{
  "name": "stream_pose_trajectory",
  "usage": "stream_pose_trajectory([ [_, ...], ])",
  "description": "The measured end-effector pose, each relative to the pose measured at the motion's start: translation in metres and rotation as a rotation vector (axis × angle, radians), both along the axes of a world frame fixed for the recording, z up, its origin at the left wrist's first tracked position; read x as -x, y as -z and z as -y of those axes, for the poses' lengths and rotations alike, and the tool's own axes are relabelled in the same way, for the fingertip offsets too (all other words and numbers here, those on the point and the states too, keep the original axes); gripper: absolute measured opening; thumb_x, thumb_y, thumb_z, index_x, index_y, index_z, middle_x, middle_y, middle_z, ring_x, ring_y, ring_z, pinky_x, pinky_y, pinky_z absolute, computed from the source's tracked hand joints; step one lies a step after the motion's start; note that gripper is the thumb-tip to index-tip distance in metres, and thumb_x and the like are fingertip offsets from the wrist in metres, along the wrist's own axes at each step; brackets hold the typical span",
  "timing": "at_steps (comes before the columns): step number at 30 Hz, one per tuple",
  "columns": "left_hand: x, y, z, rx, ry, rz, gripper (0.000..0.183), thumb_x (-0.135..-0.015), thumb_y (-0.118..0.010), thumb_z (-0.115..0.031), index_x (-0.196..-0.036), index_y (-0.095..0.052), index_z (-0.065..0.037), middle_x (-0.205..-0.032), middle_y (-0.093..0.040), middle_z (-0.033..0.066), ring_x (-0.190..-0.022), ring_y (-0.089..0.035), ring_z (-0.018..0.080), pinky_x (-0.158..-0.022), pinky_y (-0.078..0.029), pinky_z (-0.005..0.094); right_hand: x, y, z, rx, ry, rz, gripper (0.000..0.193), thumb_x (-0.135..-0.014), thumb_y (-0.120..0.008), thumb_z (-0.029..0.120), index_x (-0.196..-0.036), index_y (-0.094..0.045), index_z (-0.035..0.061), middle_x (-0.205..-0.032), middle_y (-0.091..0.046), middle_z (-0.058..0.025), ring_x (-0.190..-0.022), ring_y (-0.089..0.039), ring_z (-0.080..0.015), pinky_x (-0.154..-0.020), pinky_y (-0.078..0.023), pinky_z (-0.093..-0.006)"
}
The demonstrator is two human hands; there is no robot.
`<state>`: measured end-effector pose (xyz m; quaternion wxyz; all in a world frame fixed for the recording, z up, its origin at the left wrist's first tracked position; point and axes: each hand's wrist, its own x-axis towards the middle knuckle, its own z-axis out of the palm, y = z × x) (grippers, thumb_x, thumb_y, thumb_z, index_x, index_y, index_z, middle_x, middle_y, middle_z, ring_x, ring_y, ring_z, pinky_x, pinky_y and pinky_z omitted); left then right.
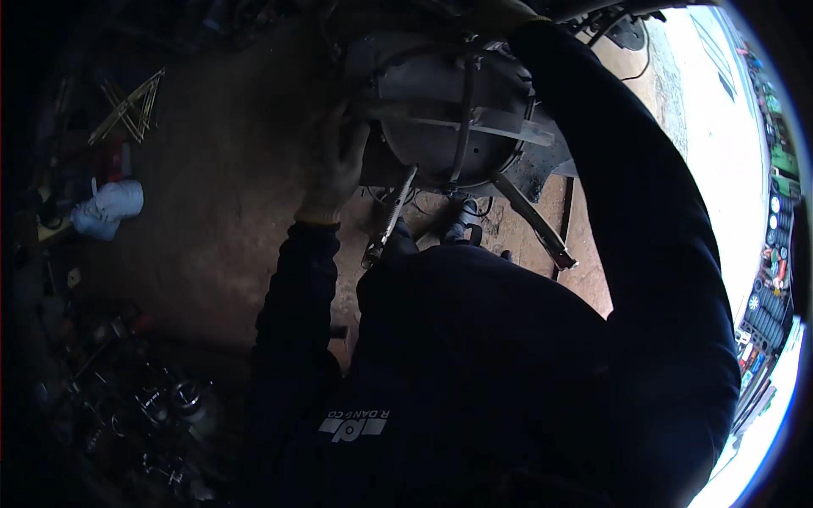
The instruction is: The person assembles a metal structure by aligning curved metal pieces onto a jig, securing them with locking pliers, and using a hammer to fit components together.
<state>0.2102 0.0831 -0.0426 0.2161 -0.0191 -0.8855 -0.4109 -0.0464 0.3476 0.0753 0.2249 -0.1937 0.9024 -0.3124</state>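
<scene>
A dark metal assembly (pixel 423 97) with a rounded body, crossing bars and two splayed legs stands in front of me. At its left edge is my left hand (pixel 330 173), in a dim knit glove with a yellow cuff. Its thumb and fingers point away from me and look apart; the fingertips fade into shadow, so contact with the metal is unclear. My right arm reaches over the right side to the far top edge. There my right hand (pixel 506 15), also gloved, is mostly in the dark by the top of the assembly, its fingers hidden.
Thin brass-coloured rods (pixel 131 106) lie crossed at the far left, above a pale crumpled cloth (pixel 110 207). Shiny metal parts (pixel 161 406) clutter the lower left. Brown floor (pixel 212 245) spreads between. Bright daylight and stocked shelves (pixel 771 271) line the right rim.
</scene>
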Motion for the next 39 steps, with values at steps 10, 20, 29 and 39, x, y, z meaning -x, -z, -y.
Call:
stream_pose_trajectory([
  [10, -0.041, -0.028, 0.019, -0.228, -0.22, 0.184, 0.044, -0.097, -0.069, -0.025, -0.133, -0.06, -0.003, -0.129, -0.066, 0.0175, -0.115, -0.066, 0.0304, -0.094, -0.054, 0.0378, 0.027, 0.031, 0.043, -0.772, -0.273, -0.379, 0.034, -0.092, -0.058, 0.034, -0.111, -0.074, 0.0105, -0.105, -0.075, -0.0144, -0.101, -0.071, -0.0309, -0.082, -0.056, -0.0466],
  [20, -0.034, -0.03, 0.038, -0.049, -0.195, 0.075, 0.039, -0.097, -0.067, -0.017, -0.132, -0.06, 0.0, -0.127, -0.067, 0.0179, -0.119, -0.066, 0.0279, -0.098, -0.054, 0.0358, 0.023, -0.051, -0.012, -0.585, -0.462, -0.419, 0.033, -0.093, -0.06, 0.034, -0.109, -0.073, 0.0084, -0.096, -0.073, -0.0157, -0.09, -0.07, -0.0308, -0.08, -0.055, -0.0442],
  [29, 0.013, -0.162, 0.01, 0.423, 0.046, -0.511, 0.054, -0.089, -0.077, -0.033, -0.134, -0.061, -0.01, -0.12, -0.07, 0.0089, -0.111, -0.068, 0.0299, -0.091, -0.059, 0.0396, -0.115, -0.138, -0.027, -0.012, -0.428, -0.587, 0.023, -0.099, -0.059, 0.023, -0.111, -0.07, 0.0067, -0.102, -0.069, -0.0135, -0.087, -0.069, -0.0273, -0.074, -0.056, -0.0404],
  [39, -0.014, -0.237, -0.012, -0.083, 0.48, 1.031, 0.039, -0.092, -0.074, -0.028, -0.125, -0.064, -0.009, -0.122, -0.06, 0.017, -0.095, -0.069, 0.0303, -0.07, -0.06, 0.0374, -0.173, -0.103, -0.013, 0.132, -0.499, -1.185, 0.044, -0.083, -0.077, 0.028, -0.125, -0.068, 0.0216, -0.131, -0.063, -0.0067, -0.121, -0.062, -0.0268, -0.1, -0.053, -0.0387],
])
